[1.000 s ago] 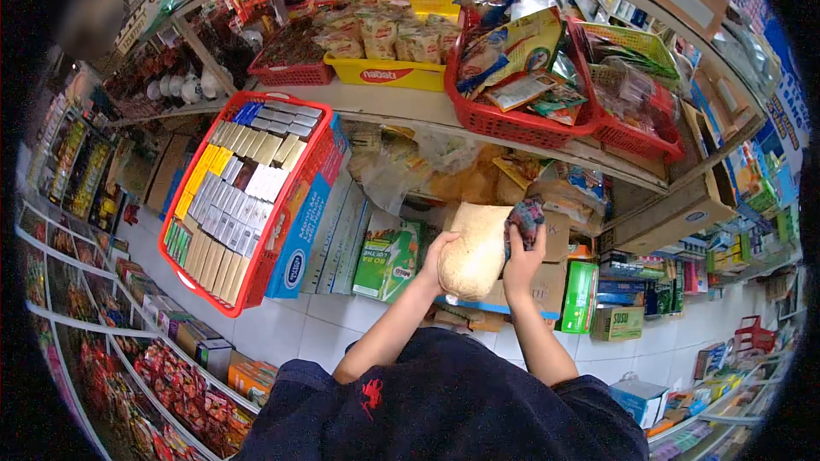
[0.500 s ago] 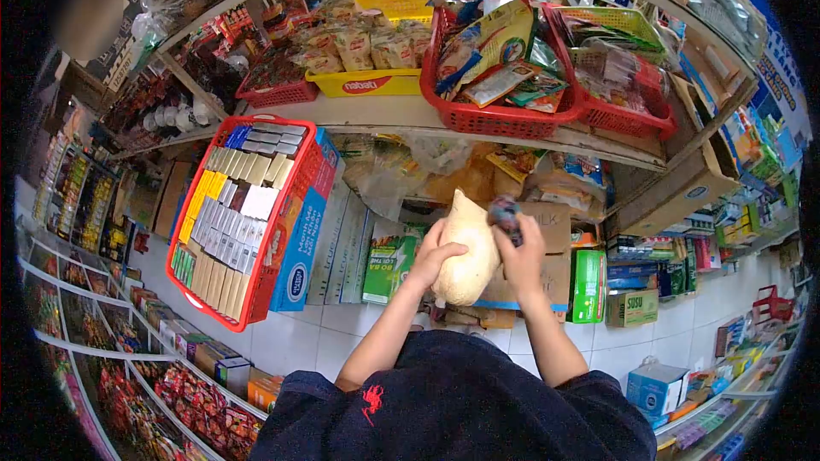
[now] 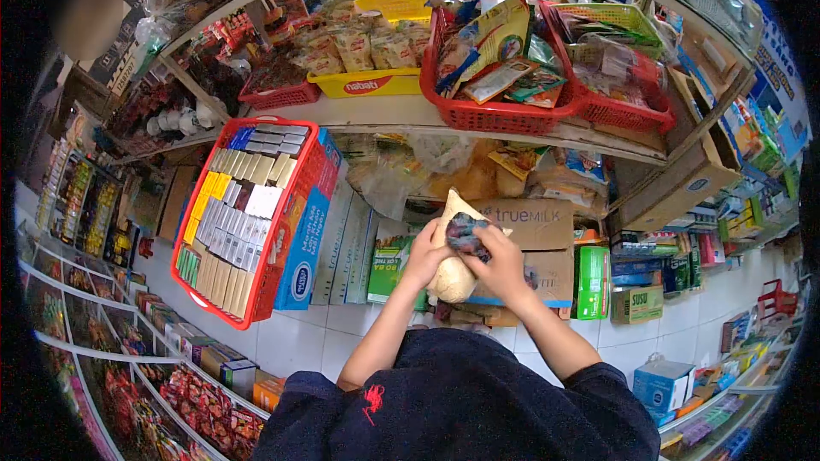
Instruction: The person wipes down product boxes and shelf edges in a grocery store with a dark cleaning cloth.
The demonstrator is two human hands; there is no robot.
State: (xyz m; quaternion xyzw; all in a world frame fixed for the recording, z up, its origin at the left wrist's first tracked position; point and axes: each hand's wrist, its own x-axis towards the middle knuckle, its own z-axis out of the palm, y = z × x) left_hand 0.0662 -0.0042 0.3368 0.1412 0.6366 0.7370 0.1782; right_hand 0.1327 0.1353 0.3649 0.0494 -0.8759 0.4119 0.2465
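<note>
I hold a pale beige bag (image 3: 451, 277) of fine grain upright in front of the lower shelf. My left hand (image 3: 424, 256) grips its left side. My right hand (image 3: 500, 266) holds a dark, multicoloured cloth (image 3: 465, 231) pressed against the bag's front, near its top. Both arms reach forward from my dark sleeves. The lower part of the bag shows between my hands; its upper tip pokes out above the cloth.
A red basket (image 3: 295, 230) of flat boxed packs leans at the left. Above, a shelf carries a yellow basket (image 3: 376, 84) and red baskets (image 3: 512, 115) of snack packets. Cardboard cartons (image 3: 534, 226) and green boxes (image 3: 589, 282) stand behind my hands. White tiled floor lies below.
The bag has turned from broadside to narrow and upright. My right hand has slid the cloth from the bag's right top corner across to its front. The view has shifted slightly.
</note>
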